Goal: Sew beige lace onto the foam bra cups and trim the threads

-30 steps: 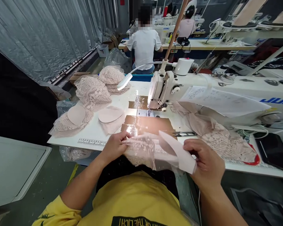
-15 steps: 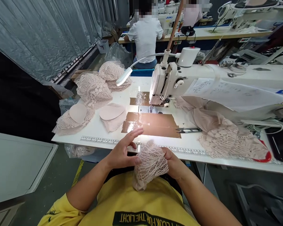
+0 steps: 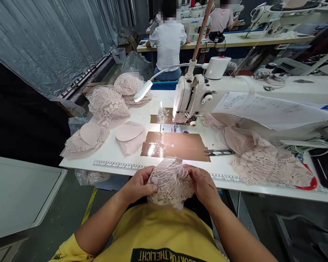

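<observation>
A beige lace piece (image 3: 171, 183), cupped in shape, is stretched between my hands at the table's front edge. My left hand (image 3: 139, 185) pinches its left side, thumb on top. On the right side my right hand (image 3: 205, 185) grips the lace, fingers curled round its edge. Beyond stands a white sewing machine (image 3: 191, 96), its needle area lit by a lamp (image 3: 143, 91). Brown tape (image 3: 177, 145) covers the table just in front of the needle. Thread snips (image 3: 220, 152) lie at the tape's right end.
Lace pieces (image 3: 109, 105) are stacked at the left, near a smooth pad (image 3: 129, 131) on thin fabric. More lace fabric (image 3: 268, 160) and a dark phone-like object (image 3: 325, 163) lie at the right. A person in a white shirt (image 3: 168, 45) sits ahead.
My left hand has closed on the lace piece, having been spread beside it. The lace has been turned and opened out wider, and my right hand has come round its edge.
</observation>
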Tool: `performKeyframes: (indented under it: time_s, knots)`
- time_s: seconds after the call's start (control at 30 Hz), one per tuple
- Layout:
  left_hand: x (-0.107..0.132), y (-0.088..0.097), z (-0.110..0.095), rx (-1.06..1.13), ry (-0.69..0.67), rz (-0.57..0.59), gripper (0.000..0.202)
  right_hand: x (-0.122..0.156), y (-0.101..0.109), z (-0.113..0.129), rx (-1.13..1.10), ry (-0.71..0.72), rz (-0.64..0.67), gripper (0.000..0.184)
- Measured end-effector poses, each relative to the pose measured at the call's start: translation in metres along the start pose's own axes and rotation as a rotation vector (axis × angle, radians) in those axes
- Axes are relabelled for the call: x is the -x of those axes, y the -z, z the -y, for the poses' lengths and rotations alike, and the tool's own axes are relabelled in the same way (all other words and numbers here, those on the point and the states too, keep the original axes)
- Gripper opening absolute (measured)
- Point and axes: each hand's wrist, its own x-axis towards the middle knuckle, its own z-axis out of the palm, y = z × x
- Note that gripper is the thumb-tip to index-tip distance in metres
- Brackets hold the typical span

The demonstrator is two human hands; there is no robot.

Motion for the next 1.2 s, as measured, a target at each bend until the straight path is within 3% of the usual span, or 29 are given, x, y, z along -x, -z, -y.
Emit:
performKeyframes:
  time_s: [0.1,0.2,0.37,0.47,0.53,0.63,0.8,1.0,1.2]
  knots:
    - [0.001,0.002,-0.004,-0.068,0.012,0.066,0.035,0.000,0.002,0.005,0.058,-0.009,0.043,0.033]
    - [-0.001,0.006,-0.014,-0.202,0.018,0.135,0.035,0.001,0.001,0.009,0.100,-0.058,-0.010,0.022]
    - [-0.010,0.004,-0.035,-0.554,-0.178,0.025,0.060,0.000,-0.006,0.017,0.151,-0.083,0.050,0.019]
    - [-0.019,-0.001,-0.042,-0.728,-0.166,0.059,0.032,-0.002,-0.008,0.020,0.194,-0.015,0.073,0.018]
    - [-0.023,-0.001,-0.042,-0.776,-0.143,0.015,0.011,-0.002,-0.006,0.019,0.217,-0.005,0.043,0.018]
    - [-0.027,0.004,-0.040,-0.666,-0.157,-0.078,0.006,-0.004,-0.002,0.017,0.228,-0.045,0.010,0.021]
    - [-0.037,0.005,-0.037,-0.433,-0.071,0.105,0.033,-0.011,-0.001,0.019,0.261,-0.033,0.048,0.020]
    - [-0.048,-0.006,-0.034,-0.359,0.012,0.146,0.025,-0.024,-0.001,0.021,0.354,0.140,-0.036,0.012]
    - [-0.054,-0.003,-0.041,-0.391,0.005,0.153,0.026,-0.034,0.002,0.025,0.372,0.149,-0.112,0.013]
